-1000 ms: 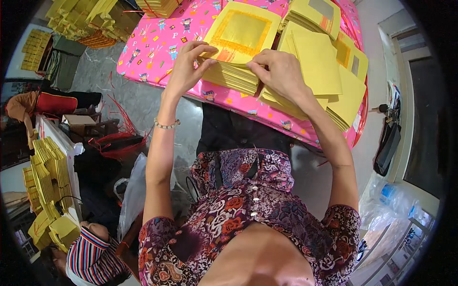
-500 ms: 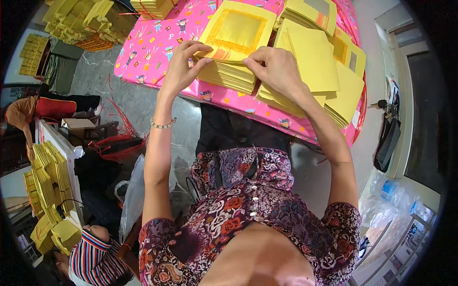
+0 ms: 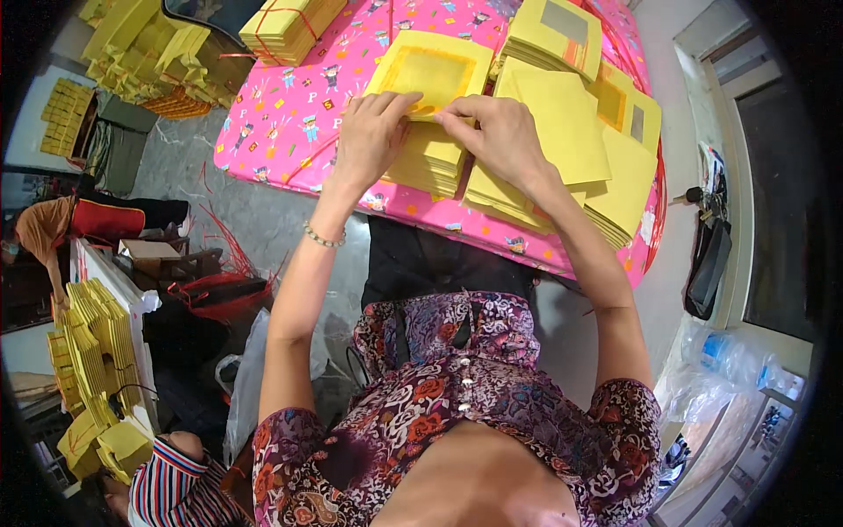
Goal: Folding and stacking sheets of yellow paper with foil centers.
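A yellow paper sheet printed with an orange-framed square lies on top of a stack of yellow paper on the pink table cover. At the sheet's near edge my left hand is closed, its fingers curled over the paper. Thumb and forefinger of my right hand pinch the same edge a little further right. That near edge seems bent upward, though my fingers hide most of it. Right of the stack, plain yellow sheets are piled beside my right wrist.
More yellow stacks stand at the far right of the pink-covered table. A bundle tied with red string sits at its far left. At left, two people are near a white table bearing yellow bundles. Red string lies near the floor.
My left hand has shifted right and curled further over the sheet's near edge. My right hand stays pinched there, slightly left of before. The printed square looks flatter, and the view has tilted slightly.
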A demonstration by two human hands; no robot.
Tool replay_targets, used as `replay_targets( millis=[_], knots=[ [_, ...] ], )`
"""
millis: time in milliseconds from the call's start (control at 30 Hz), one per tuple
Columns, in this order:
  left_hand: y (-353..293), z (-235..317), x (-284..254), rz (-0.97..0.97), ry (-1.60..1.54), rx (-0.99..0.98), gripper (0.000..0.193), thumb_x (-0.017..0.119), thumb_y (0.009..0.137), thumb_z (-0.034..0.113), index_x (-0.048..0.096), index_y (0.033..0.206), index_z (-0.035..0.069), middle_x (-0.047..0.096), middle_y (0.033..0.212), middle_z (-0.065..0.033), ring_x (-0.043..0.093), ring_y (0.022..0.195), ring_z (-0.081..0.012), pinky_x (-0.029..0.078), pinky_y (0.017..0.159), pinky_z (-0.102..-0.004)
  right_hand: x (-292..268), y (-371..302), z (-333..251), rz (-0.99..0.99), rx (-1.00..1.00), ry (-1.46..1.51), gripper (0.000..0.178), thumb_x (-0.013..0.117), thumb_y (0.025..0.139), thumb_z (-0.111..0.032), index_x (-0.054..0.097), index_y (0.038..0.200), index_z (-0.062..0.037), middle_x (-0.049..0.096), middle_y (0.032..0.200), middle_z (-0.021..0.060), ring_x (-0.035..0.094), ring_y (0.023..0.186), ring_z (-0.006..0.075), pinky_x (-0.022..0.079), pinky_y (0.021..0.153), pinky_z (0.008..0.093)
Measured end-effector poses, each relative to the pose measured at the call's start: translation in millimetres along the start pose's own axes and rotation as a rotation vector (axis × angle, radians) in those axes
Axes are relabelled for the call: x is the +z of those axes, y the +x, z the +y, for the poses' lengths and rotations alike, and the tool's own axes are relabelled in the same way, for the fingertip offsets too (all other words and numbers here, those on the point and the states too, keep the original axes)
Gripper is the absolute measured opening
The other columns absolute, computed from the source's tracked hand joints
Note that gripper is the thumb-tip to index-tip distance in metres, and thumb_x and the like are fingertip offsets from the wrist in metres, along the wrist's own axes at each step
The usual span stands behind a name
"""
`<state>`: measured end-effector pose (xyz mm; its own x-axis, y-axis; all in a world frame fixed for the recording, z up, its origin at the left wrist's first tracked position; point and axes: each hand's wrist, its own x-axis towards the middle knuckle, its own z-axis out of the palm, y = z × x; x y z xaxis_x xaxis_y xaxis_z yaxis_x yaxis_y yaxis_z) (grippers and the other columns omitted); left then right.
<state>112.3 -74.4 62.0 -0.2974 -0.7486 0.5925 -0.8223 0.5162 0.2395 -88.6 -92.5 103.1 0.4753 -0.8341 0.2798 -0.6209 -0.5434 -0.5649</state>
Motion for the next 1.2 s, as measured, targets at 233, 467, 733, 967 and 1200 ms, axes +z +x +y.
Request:
replay_targets(
  millis=[233, 467, 733, 967, 1200],
  knots=[
    [-6, -24, -9, 0.368, -0.494, -0.297, 0.022, 0.06, 0.083, 0.0, 0.062, 0.104, 0.006, 0.064, 0.093, -0.0057, 0.061, 0.089, -0.0166, 0.047, 0.08, -0.0296, -12, 24, 12, 0.313, -0.01, 0.422, 0.061, 0.061, 0.088, -0.037, 0.041, 0.134, -0.0025, 0.041, 0.139, 0.0166, 0.044, 0.125, 0.0277, 0.041, 0.097, 0.0349],
    [-25, -59, -21, 0.458, -1.128, -0.488, 0.019, 0.058, 0.09, 0.006, 0.06, 0.109, 0.001, 0.064, 0.104, -0.0032, 0.058, 0.094, -0.0097, 0.046, 0.084, -0.0263, 15, 67, 44, 0.427, -0.022, 0.635, 0.068, 0.056, 0.092, -0.04, 0.03, 0.137, 0.0048, 0.039, 0.138, 0.0226, 0.039, 0.128, 0.0262, 0.038, 0.099, 0.0355],
    [-33, -65, -13, 0.442, -1.177, -0.544, 0.022, 0.055, 0.093, 0.01, 0.058, 0.113, 0.001, 0.063, 0.107, -0.0035, 0.057, 0.097, -0.0097, 0.045, 0.085, -0.0263, 17, 62, 25, 0.255, 0.09, 0.914, 0.034, 0.055, 0.094, -0.029, 0.049, 0.105, 0.003, 0.058, 0.097, 0.0091, 0.054, 0.091, 0.0132, 0.044, 0.08, 0.0277],
    [-18, -24, -47, 0.241, -1.505, -0.466, 0.03, 0.054, 0.093, 0.01, 0.051, 0.121, 0.002, 0.06, 0.113, -0.006, 0.058, 0.102, -0.0133, 0.044, 0.089, -0.0287, 2, 38, 12, 0.447, 0.072, 0.809, 0.029, 0.045, 0.099, -0.029, 0.048, 0.103, -0.0001, 0.051, 0.09, 0.0036, 0.047, 0.084, 0.0105, 0.04, 0.077, 0.0266],
    [4, 18, -28, 0.026, -1.651, -0.452, 0.038, 0.053, 0.093, 0.012, 0.045, 0.128, 0.002, 0.057, 0.119, -0.0069, 0.053, 0.11, -0.0145, 0.041, 0.094, -0.031, 12, 15, -21, 0.159, 0.204, 1.464, 0.028, 0.039, 0.1, -0.025, 0.047, 0.117, -0.0043, 0.054, 0.1, 0.0034, 0.053, 0.091, 0.0089, 0.044, 0.08, 0.025]
  ],
)
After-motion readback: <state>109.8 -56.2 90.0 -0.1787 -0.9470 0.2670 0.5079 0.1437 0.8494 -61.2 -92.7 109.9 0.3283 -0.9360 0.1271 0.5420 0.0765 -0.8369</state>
